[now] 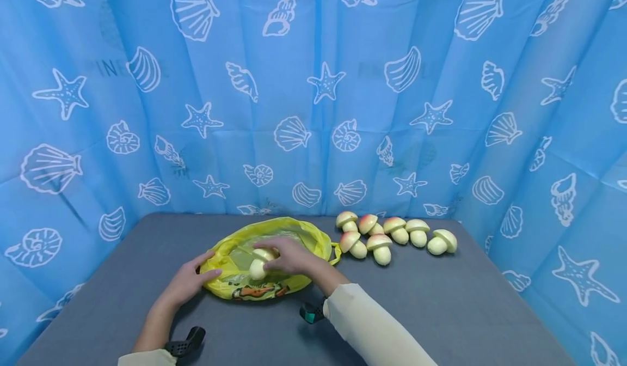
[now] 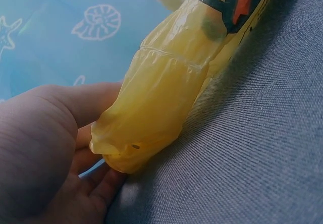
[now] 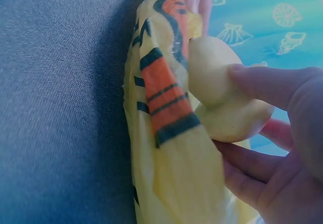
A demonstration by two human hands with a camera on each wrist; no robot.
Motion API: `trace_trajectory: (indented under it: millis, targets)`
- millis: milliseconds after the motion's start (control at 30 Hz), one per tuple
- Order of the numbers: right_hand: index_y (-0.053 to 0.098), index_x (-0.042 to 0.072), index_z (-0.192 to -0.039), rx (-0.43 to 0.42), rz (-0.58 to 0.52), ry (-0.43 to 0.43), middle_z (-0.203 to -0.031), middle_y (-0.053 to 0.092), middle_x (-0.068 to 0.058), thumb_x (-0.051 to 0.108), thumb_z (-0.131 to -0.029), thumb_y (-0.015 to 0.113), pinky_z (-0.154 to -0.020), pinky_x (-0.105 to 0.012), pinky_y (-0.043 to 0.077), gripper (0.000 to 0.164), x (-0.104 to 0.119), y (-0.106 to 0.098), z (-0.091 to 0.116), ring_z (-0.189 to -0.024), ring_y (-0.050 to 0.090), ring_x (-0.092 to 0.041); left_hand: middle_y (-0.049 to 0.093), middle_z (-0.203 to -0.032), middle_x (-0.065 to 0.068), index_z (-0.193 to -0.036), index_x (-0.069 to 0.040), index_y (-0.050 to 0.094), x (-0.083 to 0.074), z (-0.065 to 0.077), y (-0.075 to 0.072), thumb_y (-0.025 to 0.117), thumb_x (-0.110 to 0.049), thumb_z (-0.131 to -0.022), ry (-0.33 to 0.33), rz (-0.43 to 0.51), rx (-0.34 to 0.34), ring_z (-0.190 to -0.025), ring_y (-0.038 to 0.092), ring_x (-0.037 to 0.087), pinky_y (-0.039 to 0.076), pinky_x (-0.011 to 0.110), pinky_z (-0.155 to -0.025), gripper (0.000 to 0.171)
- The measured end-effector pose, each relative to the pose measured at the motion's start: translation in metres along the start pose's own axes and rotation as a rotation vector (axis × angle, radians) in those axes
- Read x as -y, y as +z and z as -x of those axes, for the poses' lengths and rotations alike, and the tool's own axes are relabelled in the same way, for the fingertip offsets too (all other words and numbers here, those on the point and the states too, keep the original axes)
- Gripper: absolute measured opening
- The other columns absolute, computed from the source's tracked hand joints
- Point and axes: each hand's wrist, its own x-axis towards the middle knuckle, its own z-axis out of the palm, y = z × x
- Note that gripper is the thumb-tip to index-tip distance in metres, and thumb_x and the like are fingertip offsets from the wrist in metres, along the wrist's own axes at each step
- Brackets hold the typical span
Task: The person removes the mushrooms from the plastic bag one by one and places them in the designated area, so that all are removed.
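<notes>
A yellow plastic bag [image 1: 230,290] with orange and black print lies on the table, its mouth spread wide. My right hand [image 1: 291,256] reaches over the mouth and grips a pale toy mushroom [image 1: 257,269]. In the right wrist view, the thumb presses one side of the mushroom [image 3: 212,72] and the fingers curl round its cap, right behind the bag's wall [image 3: 186,153]. At the bag's left rim, my left hand [image 1: 188,279] holds the edge. The left wrist view shows its thumb and fingers about the bag's gathered yellow side [image 2: 151,103].
Several more toy mushrooms [image 1: 382,249], with cream stems and pinkish or pale caps, lie right of the bag toward the back of the grey table [image 1: 441,311]. A blue curtain [image 1: 323,153] with white shell prints hangs behind and on both sides.
</notes>
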Motion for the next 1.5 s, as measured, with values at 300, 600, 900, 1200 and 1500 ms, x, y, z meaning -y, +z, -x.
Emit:
trace_trajectory:
  millis: [300, 600, 900, 1200, 1500]
  targets:
    - [0.054, 0.02, -0.141, -0.104, -0.074, -0.043, -0.133, 0.057, 0.004, 0.019, -0.09, 0.072, -0.072, -0.025, 0.047, 0.054, -0.009, -0.009, 0.022, -0.091, 0.054, -0.008, 0.027, -0.15, 0.033, -0.149, 0.004, 0.032, 0.002, 0.0, 0.001, 0.06, -0.042, -0.095, 0.002, 0.005, 0.006, -0.136, 0.022, 0.053, 0.023, 0.066, -0.106, 0.076]
    - [0.055, 0.018, -0.14, -0.253, -0.083, -0.074, -0.138, 0.054, 0.0, 0.017, -0.09, 0.072, -0.074, -0.03, 0.049, 0.053, -0.022, -0.023, 0.049, -0.096, 0.056, -0.013, 0.026, -0.15, 0.034, -0.149, 0.003, 0.032, 0.001, -0.001, 0.003, 0.06, -0.045, -0.095, -0.01, 0.001, 0.006, -0.136, 0.022, 0.053, 0.022, 0.067, -0.105, 0.077]
    - [0.057, 0.016, -0.137, -0.415, -0.123, -0.089, -0.136, 0.054, -0.006, 0.013, -0.087, 0.074, -0.08, -0.043, 0.053, 0.053, -0.039, -0.039, 0.074, -0.108, 0.057, -0.021, 0.025, -0.151, 0.033, -0.149, 0.002, 0.032, 0.001, -0.001, 0.003, 0.06, -0.044, -0.095, -0.017, 0.016, 0.007, -0.137, 0.02, 0.053, 0.021, 0.067, -0.106, 0.077]
    - [0.057, 0.01, -0.136, -0.52, -0.063, -0.162, -0.134, 0.057, -0.01, 0.01, -0.086, 0.075, -0.075, -0.043, 0.054, 0.053, -0.052, -0.055, 0.097, -0.104, 0.059, -0.023, 0.026, -0.15, 0.034, -0.149, 0.003, 0.032, 0.002, 0.001, 0.003, 0.06, -0.043, -0.095, -0.022, -0.008, -0.006, -0.136, 0.021, 0.053, 0.022, 0.068, -0.105, 0.076]
    - [0.059, 0.011, -0.135, -0.613, -0.058, -0.06, -0.135, 0.056, -0.011, 0.009, -0.084, 0.076, -0.075, -0.043, 0.055, 0.053, -0.076, -0.068, 0.122, -0.105, 0.059, -0.025, 0.026, -0.15, 0.034, -0.149, 0.003, 0.032, -0.002, 0.0, 0.003, 0.06, -0.043, -0.095, -0.039, -0.005, 0.003, -0.136, 0.021, 0.053, 0.021, 0.067, -0.106, 0.076]
